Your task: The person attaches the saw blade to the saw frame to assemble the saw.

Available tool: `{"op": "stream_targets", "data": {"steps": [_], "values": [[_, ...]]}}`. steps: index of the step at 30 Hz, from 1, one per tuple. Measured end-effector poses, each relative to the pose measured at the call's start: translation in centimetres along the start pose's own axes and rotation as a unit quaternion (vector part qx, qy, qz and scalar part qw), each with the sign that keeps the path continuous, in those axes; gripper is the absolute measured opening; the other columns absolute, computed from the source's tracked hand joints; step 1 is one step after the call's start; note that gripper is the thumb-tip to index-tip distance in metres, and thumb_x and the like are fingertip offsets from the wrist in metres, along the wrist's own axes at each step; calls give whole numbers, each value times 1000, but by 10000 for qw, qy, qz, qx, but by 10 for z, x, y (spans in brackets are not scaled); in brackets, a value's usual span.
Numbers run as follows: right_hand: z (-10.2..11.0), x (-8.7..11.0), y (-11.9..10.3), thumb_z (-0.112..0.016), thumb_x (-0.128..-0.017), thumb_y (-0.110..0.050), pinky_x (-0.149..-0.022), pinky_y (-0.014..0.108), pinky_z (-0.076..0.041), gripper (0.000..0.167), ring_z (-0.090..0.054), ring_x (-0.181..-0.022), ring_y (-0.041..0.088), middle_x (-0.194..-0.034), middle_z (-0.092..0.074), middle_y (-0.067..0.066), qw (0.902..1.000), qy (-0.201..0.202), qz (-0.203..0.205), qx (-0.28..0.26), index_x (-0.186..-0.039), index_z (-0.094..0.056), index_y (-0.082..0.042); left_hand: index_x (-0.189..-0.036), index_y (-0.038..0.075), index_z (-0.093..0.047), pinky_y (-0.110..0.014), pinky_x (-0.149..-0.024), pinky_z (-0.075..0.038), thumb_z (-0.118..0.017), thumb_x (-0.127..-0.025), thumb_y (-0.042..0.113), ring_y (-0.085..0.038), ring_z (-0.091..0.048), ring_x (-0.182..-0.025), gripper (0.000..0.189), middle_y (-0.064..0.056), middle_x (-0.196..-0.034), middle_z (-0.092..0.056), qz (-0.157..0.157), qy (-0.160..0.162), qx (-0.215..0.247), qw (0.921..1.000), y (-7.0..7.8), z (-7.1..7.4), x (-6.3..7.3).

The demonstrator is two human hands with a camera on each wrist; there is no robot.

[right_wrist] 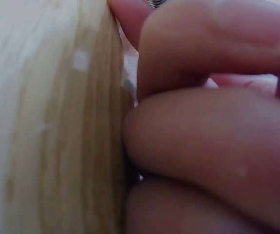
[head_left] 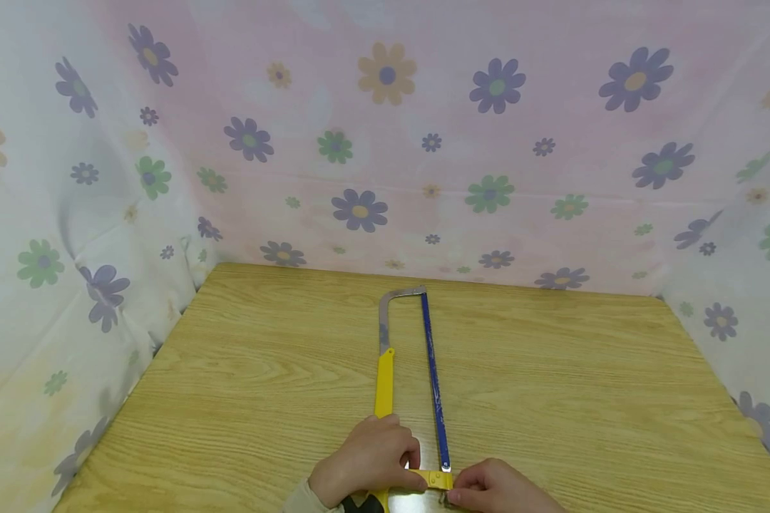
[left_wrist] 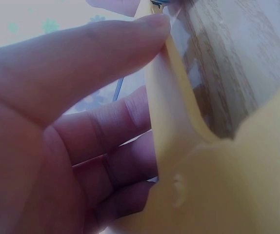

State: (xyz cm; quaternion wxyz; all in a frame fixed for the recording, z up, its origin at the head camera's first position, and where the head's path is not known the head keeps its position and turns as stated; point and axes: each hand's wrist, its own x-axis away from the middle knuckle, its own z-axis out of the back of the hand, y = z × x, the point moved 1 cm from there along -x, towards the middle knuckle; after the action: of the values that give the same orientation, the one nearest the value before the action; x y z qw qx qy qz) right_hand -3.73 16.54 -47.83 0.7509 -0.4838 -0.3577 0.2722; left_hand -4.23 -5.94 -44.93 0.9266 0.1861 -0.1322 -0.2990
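A hacksaw (head_left: 383,385) with a yellow and metal frame lies on the wooden table, its blue blade (head_left: 433,377) running along the right side. My left hand (head_left: 378,459) holds the yellow frame near its black-and-yellow handle end, thumb along the short yellow arm (head_left: 433,479). In the left wrist view the thumb presses the yellow frame (left_wrist: 167,102) from one side, with fingers behind it. At the blade's near end, my right hand (head_left: 500,488) pinches a small metal fitting (head_left: 444,497) with thumb and forefinger. A bit of threaded metal (right_wrist: 155,3) shows above the curled fingers in the right wrist view.
The wood-grain table (head_left: 263,370) extends to both sides of the saw. Flowered cloth (head_left: 385,142) hangs behind the table and along its left and right edges.
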Motion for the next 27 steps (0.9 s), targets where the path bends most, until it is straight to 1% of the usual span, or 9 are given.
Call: {"op": "stream_targets", "data": {"steps": [4, 6, 11, 16, 22, 27], "values": [[1, 0, 1, -57, -86, -29, -49, 16, -35, 20, -42, -55, -4, -61, -50, -15, 9998, 34, 121, 120, -82, -68, -13, -65, 34, -57, -21, -56, -27, -63, -69, 58, 0, -33, -62, 25, 21, -59, -40, 41, -54, 14, 10000, 0, 0, -1], [0, 0, 0, -58, -85, -30, -48, 17, -34, 20, -42, -54, -2, -59, -49, -14, 9999, 89, -30, 83, -81, -68, -13, -65, 34, -57, -21, -56, -27, -63, -69, 58, 0, -33, -62, 25, 21, -59, -40, 60, -78, 21, 9999, 0, 0, -1], [-2, 0, -4, -62, -82, -32, -45, 19, -32, 19, -42, -50, 3, -58, -48, -8, 9978, 286, -591, -129, -78, -62, -13, -65, 34, -57, -21, -56, -27, -63, -69, 59, 0, -34, -62, 25, 20, -59, -40, 106, -144, 61, 9998, 0, 0, -1], [-2, -2, -5, -63, -81, -32, -44, 19, -30, 21, -41, -50, 5, -58, -47, -6, 9956, 378, -829, -221, -77, -58, -11, -65, 35, -57, -21, -56, -27, -62, -69, 59, 0, -34, -62, 25, 20, -59, -40, 98, -121, 29, 9999, 0, -1, -2], [-2, -2, -4, -64, -80, -31, -43, 19, -29, 22, -40, -49, 6, -57, -47, -6, 9946, 398, -908, -307, -76, -60, -10, -64, 35, -56, -21, -56, -27, -63, -69, 59, 0, -33, -62, 25, 21, -59, -40, 86, -59, -6, 9999, -1, -2, -1], [-3, -2, -2, -65, -80, -30, -43, 18, -29, 21, -39, -48, 5, -57, -48, -6, 9948, 444, -852, -325, -75, -61, -10, -65, 35, -56, -21, -57, -27, -63, -69, 58, 0, -33, -62, 25, 21, -59, -40, 85, -56, 21, 9999, -1, -2, -1]]}}
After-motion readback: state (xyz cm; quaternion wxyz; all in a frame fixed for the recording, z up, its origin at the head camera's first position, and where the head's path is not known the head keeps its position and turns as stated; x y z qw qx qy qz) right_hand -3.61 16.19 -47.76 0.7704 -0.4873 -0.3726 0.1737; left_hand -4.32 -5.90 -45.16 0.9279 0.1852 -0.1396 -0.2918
